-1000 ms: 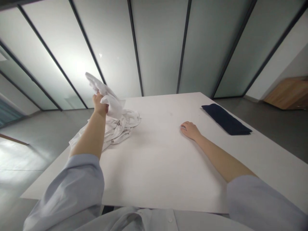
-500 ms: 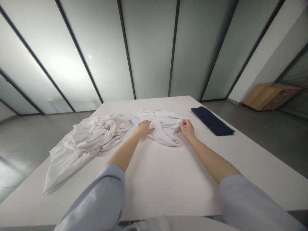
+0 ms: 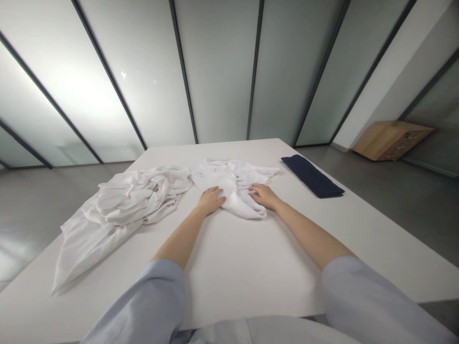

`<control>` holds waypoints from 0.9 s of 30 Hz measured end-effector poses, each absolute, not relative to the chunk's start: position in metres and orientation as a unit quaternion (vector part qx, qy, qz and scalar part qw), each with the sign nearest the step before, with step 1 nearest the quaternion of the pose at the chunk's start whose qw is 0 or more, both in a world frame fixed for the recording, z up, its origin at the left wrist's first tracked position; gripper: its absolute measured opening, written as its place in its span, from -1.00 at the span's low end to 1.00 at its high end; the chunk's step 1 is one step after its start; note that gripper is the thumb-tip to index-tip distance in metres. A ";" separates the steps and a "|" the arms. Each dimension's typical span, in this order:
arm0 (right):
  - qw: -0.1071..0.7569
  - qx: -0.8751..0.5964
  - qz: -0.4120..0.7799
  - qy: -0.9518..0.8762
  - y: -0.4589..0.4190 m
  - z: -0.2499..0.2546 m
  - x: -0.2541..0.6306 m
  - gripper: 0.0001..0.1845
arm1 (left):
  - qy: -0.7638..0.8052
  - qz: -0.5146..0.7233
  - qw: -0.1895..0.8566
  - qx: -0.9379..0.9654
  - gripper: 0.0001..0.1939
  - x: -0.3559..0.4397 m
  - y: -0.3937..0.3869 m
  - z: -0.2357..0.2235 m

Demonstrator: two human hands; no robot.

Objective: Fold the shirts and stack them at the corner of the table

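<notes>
Head view: on your worktop (image 3: 251,272), a crumpled white cloth heap (image 3: 122,210) lies left, its corner nearest you. Your left hand (image 3: 211,200) rests flat, thumb spread, on a rumpled white garment (image 3: 232,191), mid-worktop; your right hand (image 3: 265,196) half-curls at its right side, can't tell if pinching. Farther: folded navy cloth (image 3: 311,176) right, wooden drawer cabinet (image 3: 380,138), frosted glass panels (image 3: 222,71).

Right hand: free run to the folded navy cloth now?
Probably yes: the right hand is at the right side of the middle white cloth, and no object shows between that hand and the navy cloth.
</notes>
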State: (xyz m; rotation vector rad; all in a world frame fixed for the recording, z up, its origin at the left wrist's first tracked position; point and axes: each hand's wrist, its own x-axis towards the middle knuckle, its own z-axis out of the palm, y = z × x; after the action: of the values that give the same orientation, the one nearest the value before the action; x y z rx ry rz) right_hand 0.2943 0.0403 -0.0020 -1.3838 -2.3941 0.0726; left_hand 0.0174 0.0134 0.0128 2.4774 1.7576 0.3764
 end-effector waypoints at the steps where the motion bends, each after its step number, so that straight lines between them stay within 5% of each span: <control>1: 0.171 -0.496 0.022 -0.851 0.039 0.000 0.294 -0.61 | 0.573 0.125 0.040 0.809 -0.51 0.017 0.013 0.013; 12: 0.144 -0.573 0.034 -0.806 0.029 0.029 0.294 -0.51 | 0.559 0.125 0.064 0.817 -0.45 0.023 0.010 0.012; 21: 0.151 -0.450 0.162 -0.865 0.015 0.036 0.274 -0.61 | 0.634 0.082 0.078 0.765 -0.25 0.020 0.010 0.022; 27: 0.215 -0.485 0.066 -0.845 0.034 0.014 0.286 -0.67 | 0.609 0.036 0.101 0.786 -0.07 0.017 0.008 0.024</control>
State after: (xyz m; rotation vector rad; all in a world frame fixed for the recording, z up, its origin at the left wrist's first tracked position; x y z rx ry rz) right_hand 0.2864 0.0343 0.0141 -1.3435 -2.3439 0.1834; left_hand 0.0168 0.0078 0.0239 2.3208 1.7992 0.1050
